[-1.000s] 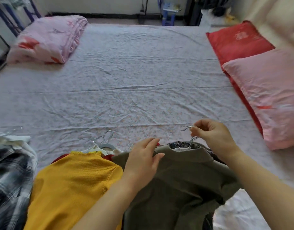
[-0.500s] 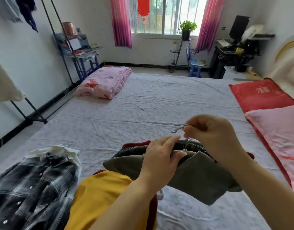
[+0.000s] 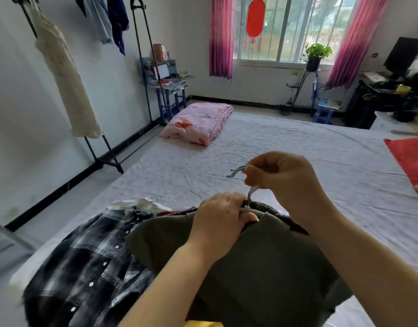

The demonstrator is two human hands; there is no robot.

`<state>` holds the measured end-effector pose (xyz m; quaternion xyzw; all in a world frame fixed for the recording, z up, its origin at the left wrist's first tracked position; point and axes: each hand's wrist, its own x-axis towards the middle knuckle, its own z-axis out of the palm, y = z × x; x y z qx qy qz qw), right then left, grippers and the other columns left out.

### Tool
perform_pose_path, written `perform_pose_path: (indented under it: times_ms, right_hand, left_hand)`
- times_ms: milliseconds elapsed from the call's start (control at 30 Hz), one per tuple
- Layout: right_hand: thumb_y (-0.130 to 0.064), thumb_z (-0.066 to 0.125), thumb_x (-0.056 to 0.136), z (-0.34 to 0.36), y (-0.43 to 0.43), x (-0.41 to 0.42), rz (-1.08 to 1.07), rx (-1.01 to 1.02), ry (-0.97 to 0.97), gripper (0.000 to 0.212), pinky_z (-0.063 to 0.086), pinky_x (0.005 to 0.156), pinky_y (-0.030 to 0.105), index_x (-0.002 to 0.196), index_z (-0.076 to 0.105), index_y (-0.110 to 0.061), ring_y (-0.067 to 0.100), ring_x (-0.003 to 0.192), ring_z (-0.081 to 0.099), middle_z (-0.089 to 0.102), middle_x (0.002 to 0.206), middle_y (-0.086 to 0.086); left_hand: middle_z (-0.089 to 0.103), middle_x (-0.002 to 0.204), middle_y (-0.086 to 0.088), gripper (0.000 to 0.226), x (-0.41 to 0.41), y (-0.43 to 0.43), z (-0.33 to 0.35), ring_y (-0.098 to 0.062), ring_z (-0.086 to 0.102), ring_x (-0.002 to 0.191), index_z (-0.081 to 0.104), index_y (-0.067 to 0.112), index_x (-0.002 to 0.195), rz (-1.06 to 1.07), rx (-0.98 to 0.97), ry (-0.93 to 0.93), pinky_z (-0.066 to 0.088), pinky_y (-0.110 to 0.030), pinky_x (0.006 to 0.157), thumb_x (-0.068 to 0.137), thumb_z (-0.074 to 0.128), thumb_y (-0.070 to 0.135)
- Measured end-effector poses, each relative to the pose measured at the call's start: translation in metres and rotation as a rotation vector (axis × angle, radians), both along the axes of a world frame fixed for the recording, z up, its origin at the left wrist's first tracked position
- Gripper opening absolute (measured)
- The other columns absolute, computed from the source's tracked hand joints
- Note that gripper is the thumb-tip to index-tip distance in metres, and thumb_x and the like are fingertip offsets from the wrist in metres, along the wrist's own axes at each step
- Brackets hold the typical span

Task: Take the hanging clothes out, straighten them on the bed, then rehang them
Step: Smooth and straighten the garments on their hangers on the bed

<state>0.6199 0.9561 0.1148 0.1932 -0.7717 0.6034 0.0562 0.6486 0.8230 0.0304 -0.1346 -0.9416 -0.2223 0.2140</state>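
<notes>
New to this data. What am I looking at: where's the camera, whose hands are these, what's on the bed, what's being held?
There is no robot here. One wide-angle camera sits on a person's head and looks forward and down, so the two bare arms coming in from the bottom are the wearer's own. The right hand pinches the metal hanger hooks above the bed. The left hand has its grip on the collar of the olive garment, just below the hooks. On the bed lie a plaid shirt at the left, a yellow garment at the bottom edge, a folded pink quilt farther off and a red pillow at the right. The clothes rack stands by the left wall, with a cream garment hanging there.
</notes>
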Motion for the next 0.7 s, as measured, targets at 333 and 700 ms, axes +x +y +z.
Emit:
perform_pose_path:
  times_ms: [333, 700]
  right_hand:
    - [-0.021, 0.071, 0.078, -0.072, -0.134, 0.007, 0.018, 0.178, -0.131, 0.011, 0.05, 0.07, 0.015, 0.074, 0.067, -0.03, -0.002, 0.07, 0.063, 0.069, 0.071, -0.014]
    - [-0.029, 0.061, 0.089, -0.205, -0.049, 0.018, -0.22, 0.545, -0.575, 0.012, 0.043, 0.059, 0.013, 0.086, 0.069, -0.021, 0.002, 0.069, 0.062, 0.07, 0.08, -0.008]
  left_hand:
    - [0.057, 0.07, 0.009, 0.02, 0.04, -0.172, -0.039, -0.016, 0.055, 0.068, 0.052, 0.025, 0.076, 0.034, 0.056, -0.145, 0.028, -0.023, 0.061, 0.086, 0.058, 0.041]
    - [0.053, 0.062, 0.02, 0.019, 0.033, -0.24, -0.046, -0.001, 0.048, 0.058, 0.046, 0.044, 0.066, -0.138, 0.246, -0.44, 0.029, -0.019, 0.054, 0.084, 0.051, 0.041]
